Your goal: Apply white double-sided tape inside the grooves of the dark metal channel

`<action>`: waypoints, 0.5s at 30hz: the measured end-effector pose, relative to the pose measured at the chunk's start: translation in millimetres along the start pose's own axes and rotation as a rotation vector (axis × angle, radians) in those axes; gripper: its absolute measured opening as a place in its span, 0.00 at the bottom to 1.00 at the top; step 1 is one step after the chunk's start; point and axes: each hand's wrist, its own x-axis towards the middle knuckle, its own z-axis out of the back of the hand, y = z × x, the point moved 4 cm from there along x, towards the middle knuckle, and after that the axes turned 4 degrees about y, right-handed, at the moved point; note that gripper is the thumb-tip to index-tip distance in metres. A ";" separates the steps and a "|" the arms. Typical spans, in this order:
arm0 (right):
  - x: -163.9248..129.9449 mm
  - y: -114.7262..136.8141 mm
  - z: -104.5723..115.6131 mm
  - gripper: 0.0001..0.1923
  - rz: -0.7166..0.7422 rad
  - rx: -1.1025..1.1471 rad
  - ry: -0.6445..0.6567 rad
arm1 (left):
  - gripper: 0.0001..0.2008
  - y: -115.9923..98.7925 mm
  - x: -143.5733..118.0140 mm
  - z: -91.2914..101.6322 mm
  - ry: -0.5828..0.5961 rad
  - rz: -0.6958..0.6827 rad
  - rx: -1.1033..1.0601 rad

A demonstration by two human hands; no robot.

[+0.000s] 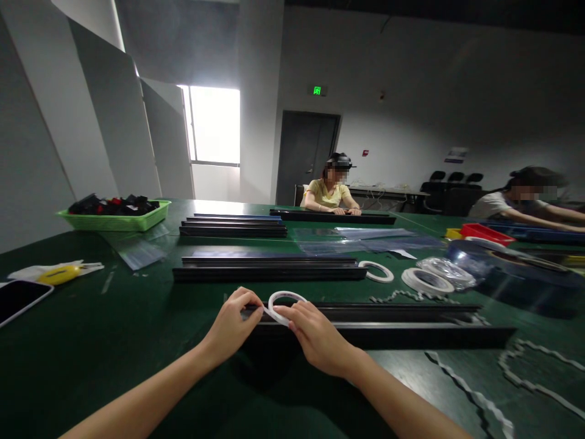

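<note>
A roll of white tape (287,295) is gripped between the thumb and fingers of my right hand (317,335). My left hand (235,320) is closed in a pinch on what looks like the free end of that tape, just left of the roll. Both hands are above the left end of a long black channel-shaped profile (425,334), which lies crosswise in front of me. My fingers hide part of its left end, and I cannot tell whether the tape touches it.
More black profiles (269,274) lie farther back. Tape rolls (427,281) and a large dark coil (525,277) sit right, near crinkled white strips (475,390). Left are a phone (22,300), a yellow-handled tool (59,274) and a green basket (114,221). Two people work across the table.
</note>
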 end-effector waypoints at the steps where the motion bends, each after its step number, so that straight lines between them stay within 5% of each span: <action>1: 0.2 0.1 0.2 0.19 0.000 0.001 -0.004 | 0.06 -0.2 -0.1 0.1 0.000 0.003 0.001; 11: -2.8 -1.0 17.1 0.16 0.020 -0.107 -0.102 | 0.07 -12.0 5.4 18.3 -0.035 0.018 0.047; 15: -2.2 -0.3 32.7 0.16 0.052 -0.176 -0.111 | 0.09 -9.2 16.5 35.1 0.113 0.083 0.055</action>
